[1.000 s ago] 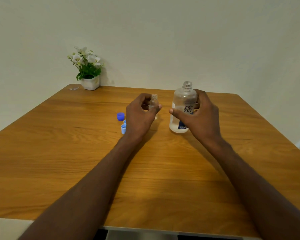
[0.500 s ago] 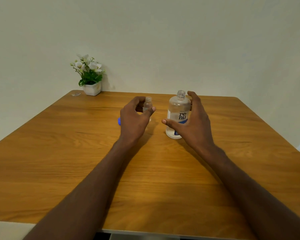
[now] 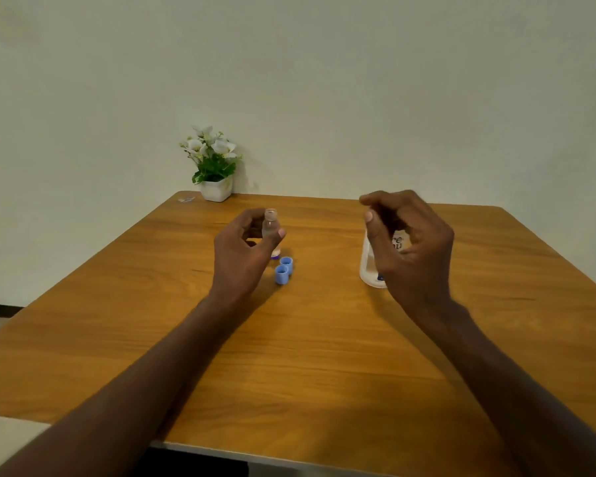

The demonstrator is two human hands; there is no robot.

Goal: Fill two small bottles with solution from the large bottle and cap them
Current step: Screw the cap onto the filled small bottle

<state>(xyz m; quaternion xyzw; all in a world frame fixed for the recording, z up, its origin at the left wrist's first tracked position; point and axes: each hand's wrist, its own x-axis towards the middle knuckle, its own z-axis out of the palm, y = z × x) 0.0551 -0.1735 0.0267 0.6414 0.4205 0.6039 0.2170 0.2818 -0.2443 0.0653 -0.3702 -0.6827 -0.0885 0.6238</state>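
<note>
The left hand [image 3: 245,251] pinches an uncapped small bottle [image 3: 270,226], hiding its base. The right hand [image 3: 412,251], fingers curled and blurred, covers most of the large bottle [image 3: 369,266]; its grasp is unclear.

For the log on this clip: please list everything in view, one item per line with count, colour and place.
Small bottle: one in view, clear, uncapped, upright in the left hand's fingers.
Large bottle: one, clear with a white label, on the table right of centre, mostly behind the right hand; its top is hidden.
Small caps: two, light blue, on the table just right of the left hand, close together.
Darker blue piece: one, below the small bottle, too hidden to identify.
Potted plant: one, white flowers in a white pot, far left corner.
Table: one, wooden.
Left hand: pinches the small bottle.
Right hand: fingers curled in front of the large bottle; contact unclear.
</note>
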